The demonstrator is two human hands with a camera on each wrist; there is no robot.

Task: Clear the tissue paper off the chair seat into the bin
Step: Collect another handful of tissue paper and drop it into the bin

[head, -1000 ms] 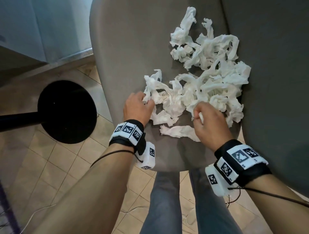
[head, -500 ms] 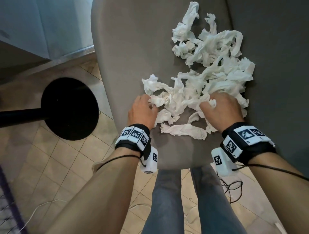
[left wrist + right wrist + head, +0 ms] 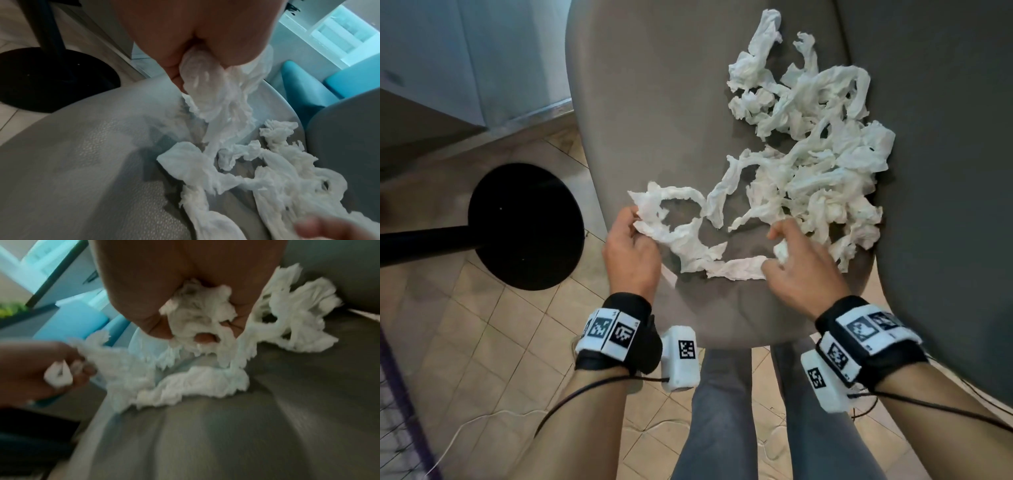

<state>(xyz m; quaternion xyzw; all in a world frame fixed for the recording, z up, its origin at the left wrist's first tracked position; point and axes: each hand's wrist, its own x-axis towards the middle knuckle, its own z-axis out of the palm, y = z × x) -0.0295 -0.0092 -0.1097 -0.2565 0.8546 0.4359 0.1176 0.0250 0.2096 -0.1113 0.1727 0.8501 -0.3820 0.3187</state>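
A heap of white crumpled tissue paper [image 3: 811, 161] lies on the grey chair seat [image 3: 654, 102], mostly on its right half. My left hand [image 3: 631, 240] grips the left end of a long tissue strip [image 3: 674, 233] near the seat's left front edge; the left wrist view shows the tissue strip [image 3: 205, 81] bunched in my fist. My right hand [image 3: 796, 260] holds a wad of tissue [image 3: 197, 318] at the front of the heap, fingers curled round it. The tissue between both hands is stretched and partly raised. No bin shows in any view.
A black round pedestal base [image 3: 524, 226] with a dark pole stands on the tiled floor left of the chair. The dark grey chair back [image 3: 945, 171] rises on the right. My legs in jeans [image 3: 722, 411] stand at the seat's front. Cables trail on the floor.
Both hands closed on tissue and drew back toward the front edge. The left hand pulled a strip out to the left, spreading the near part of the heap.
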